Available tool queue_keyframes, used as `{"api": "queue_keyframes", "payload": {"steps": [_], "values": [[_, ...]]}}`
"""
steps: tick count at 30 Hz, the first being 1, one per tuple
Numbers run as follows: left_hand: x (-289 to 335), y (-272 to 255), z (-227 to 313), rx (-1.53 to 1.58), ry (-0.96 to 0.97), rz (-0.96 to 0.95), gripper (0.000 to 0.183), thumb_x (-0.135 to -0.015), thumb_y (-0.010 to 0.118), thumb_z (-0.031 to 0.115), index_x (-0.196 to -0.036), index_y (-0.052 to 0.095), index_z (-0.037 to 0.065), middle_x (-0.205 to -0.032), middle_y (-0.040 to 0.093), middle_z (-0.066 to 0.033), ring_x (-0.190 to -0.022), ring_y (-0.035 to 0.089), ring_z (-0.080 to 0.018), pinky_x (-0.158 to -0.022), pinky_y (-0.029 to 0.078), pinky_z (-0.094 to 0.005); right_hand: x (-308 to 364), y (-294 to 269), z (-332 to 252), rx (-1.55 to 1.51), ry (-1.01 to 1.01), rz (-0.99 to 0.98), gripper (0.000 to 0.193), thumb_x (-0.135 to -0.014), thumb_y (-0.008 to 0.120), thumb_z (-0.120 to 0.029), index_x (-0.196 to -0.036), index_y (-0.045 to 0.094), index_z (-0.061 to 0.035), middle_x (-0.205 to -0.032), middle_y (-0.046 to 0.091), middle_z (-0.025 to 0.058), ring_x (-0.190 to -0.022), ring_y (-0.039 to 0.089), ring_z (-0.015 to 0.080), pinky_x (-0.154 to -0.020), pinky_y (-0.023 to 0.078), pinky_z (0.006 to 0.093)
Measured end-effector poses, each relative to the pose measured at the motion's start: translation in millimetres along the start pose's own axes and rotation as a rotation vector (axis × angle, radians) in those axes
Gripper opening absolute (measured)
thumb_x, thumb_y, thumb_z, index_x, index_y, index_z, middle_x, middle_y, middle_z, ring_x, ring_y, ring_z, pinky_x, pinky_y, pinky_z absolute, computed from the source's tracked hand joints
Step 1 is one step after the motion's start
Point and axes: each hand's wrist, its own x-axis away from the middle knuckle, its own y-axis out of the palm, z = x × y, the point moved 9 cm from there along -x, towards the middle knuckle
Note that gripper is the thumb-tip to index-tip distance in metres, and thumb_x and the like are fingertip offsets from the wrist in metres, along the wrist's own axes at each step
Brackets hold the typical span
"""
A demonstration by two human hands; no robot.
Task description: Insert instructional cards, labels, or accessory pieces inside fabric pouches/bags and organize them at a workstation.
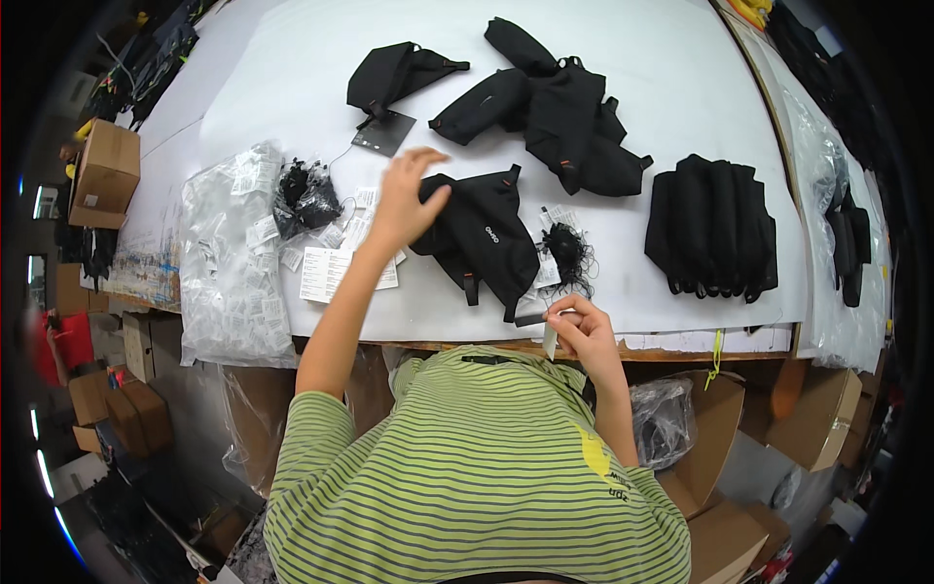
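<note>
A small black bag (477, 234) with a light logo lies on the white table in front of me. My left hand (404, 200) hovers at its upper left side, fingers apart and holding nothing. At the table's front edge, my right hand (587, 336) pinches a small white tag (551, 341). A short dark strip (530, 319) runs from those fingertips toward the bag's lower corner; whether it belongs to the bag I cannot tell. Beside the bag lies a tangle of black strings (566, 255) with white labels. A dark hang tag (384, 132) rests near another black bag (389, 76).
More black bags (574, 127) lie in a heap at the back. A row of stacked black bags (715, 229) stands to the right. On the left are a plastic bag of labels (233, 263), another bundle of black strings (309, 198) and printed white cards (326, 274). Cardboard boxes (715, 428) sit below the table.
</note>
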Motion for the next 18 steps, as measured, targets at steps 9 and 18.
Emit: {"api": "queue_keyframes", "payload": {"steps": [9,18], "values": [[89,83,120,-0.075,0.397,-0.488,0.049,-0.061,0.061,-0.003,-0.104,0.067,0.021,-0.15,0.026,-0.0043,-0.139,0.018,-0.0329,-0.112,0.015,-0.0525,16,-19,-12,0.123,-0.036,0.102,0.008,-0.089,0.06,-0.01,-0.092,0.06,-0.002,-0.058,0.05,-0.0064,-0.048,0.033,-0.0013,-0.044,0.022,0.0181],[115,72,118,0.122,0.274,-0.391,0.02,-0.063,0.073,0.014,-0.083,0.069,0.018,-0.134,0.044,-0.0027,-0.125,0.033,-0.0295,-0.104,0.026,-0.0456,29,-24,-28,0.4,-0.081,0.184,0.007,-0.085,0.063,-0.009,-0.087,0.062,-0.0022,-0.052,0.041,-0.0098,-0.048,0.027,-0.0011,-0.045,0.018,0.0197]]}}
